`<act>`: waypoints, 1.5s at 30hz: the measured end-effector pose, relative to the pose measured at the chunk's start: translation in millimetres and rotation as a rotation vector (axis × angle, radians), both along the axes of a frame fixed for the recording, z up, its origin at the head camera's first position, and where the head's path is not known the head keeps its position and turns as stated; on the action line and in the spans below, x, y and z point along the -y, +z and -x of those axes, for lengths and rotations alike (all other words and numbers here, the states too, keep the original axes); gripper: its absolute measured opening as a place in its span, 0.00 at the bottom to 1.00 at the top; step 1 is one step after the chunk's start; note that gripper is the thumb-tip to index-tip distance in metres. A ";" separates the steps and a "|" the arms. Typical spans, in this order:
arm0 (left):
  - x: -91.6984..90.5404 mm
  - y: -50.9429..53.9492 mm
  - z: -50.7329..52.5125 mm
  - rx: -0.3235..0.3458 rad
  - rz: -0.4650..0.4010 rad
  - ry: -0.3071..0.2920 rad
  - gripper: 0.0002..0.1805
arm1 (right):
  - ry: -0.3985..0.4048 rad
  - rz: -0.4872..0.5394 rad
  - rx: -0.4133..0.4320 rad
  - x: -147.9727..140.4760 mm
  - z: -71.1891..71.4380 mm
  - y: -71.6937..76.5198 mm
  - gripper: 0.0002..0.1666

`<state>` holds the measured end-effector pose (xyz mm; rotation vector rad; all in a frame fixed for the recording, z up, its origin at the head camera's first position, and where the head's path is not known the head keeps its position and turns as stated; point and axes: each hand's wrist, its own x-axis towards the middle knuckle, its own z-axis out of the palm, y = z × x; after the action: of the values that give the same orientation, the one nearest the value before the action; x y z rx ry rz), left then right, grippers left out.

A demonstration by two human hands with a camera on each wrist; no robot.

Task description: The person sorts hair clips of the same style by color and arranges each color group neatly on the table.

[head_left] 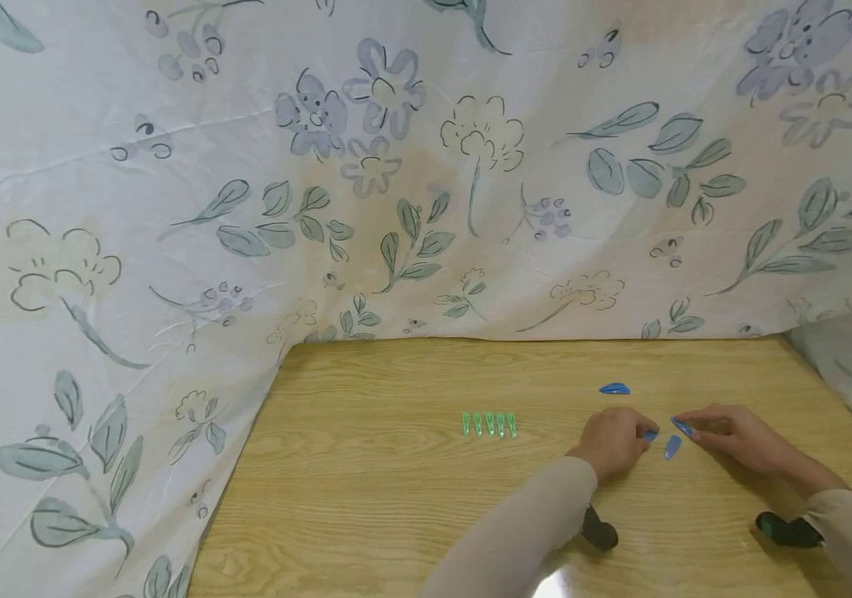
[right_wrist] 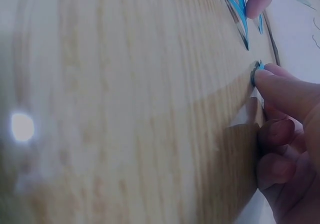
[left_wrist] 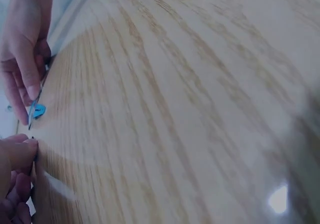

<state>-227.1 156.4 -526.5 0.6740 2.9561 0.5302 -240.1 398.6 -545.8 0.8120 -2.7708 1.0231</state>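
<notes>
In the head view, my left hand [head_left: 609, 442] pinches a small blue hair clip [head_left: 650, 434] at its fingertips, low over the table. Facing it, my right hand [head_left: 743, 436] holds another blue snap clip [head_left: 683, 427] between thumb and finger. Between the two hands a third blue clip [head_left: 673, 447] lies on the wood. The right wrist view shows my right thumb [right_wrist: 280, 91] pressed on its clip [right_wrist: 255, 74], largely covered by the fingers. At the left edge of the left wrist view, both hands sit close together, and the left one's clip is mostly hidden there.
Beyond my left hand lies one more blue clip [head_left: 614, 389]. Several green hair clips [head_left: 489, 424] stand in a neat row on the wooden table [head_left: 366, 490], left of the hands. A floral curtain [head_left: 411, 249] hangs along the table's far and left edges.
</notes>
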 end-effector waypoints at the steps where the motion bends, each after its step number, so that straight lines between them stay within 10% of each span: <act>1: 0.6 -0.2 0.1 0.001 0.004 -0.005 0.13 | 0.002 -0.002 -0.005 0.2 0.1 -0.2 0.15; 18: 9.9 -6.3 4.0 -0.033 -0.084 -0.169 0.17 | -0.018 0.010 0.000 1.3 1.7 -4.3 0.16; 25: 18.5 -6.3 8.3 0.105 -0.291 -0.142 0.15 | -0.002 0.016 0.001 -0.6 3.4 -4.3 0.16; 45: 69.1 15.4 -5.3 0.145 -0.468 -0.220 0.15 | 0.030 0.076 -0.052 -1.8 7.5 -5.9 0.15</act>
<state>-221.8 87.3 -511.2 0.9349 2.5908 1.2060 -247.6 400.4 -551.7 0.8592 -2.6668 1.0889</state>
